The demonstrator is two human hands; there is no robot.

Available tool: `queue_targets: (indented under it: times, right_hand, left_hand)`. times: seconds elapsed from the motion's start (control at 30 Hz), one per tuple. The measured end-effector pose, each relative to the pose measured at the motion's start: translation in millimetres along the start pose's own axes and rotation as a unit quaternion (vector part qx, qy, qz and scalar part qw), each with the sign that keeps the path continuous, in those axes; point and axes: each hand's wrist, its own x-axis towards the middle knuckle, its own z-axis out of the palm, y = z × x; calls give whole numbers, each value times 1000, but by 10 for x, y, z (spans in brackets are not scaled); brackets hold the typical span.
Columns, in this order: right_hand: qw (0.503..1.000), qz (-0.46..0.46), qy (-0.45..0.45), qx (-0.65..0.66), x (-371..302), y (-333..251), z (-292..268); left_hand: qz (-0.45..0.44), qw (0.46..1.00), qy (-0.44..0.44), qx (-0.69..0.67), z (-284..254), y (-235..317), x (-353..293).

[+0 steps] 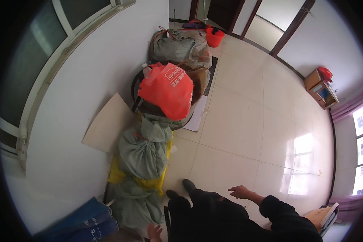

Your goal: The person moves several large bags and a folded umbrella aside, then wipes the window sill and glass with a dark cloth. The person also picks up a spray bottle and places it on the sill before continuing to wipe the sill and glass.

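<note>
My right hand (239,192) hangs over the tiled floor beside my leg, holding nothing, with its fingers stretched loosely to the left. At the lower edge my left hand (154,232) is partly cut off; its fingers are apart and nothing shows in them. It is nearest to a grey-green cloth sack (136,203) on the floor. Farther along stands a second grey-green sack (143,157), gathered at the top, on yellow sheeting (117,172). Beyond it, a red bag (167,90) lies on top of a dark round container.
A blue bag (82,222) sits at lower left, and a cardboard sheet (109,123) leans on the wall. Past the red bag are a grey bundle (171,47) and a red bucket (215,38). A small wooden cabinet (322,89) stands right; a cardboard box (322,220) is at lower right.
</note>
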Motion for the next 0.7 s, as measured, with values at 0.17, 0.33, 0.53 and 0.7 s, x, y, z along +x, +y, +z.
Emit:
queue_targets:
  times: [0.17, 0.33, 0.53, 0.7]
  right_hand:
    - [997, -58, 36, -40, 314, -74, 218]
    - [995, -81, 45, -26, 439, -587, 57]
    - [996, -73, 55, 17, 514, -964, -96]
    - [995, -48, 56, 61, 532, -1033, -66]
  left_hand:
    - [-60, 973, -206, -88, -977, -624, 892]
    - [-35, 993, -117, -4, -964, -551, 438]
    - [-2, 993, -114, -2, -881, -253, 254]
    - [33, 991, -130, -7, -877, -21, 198]
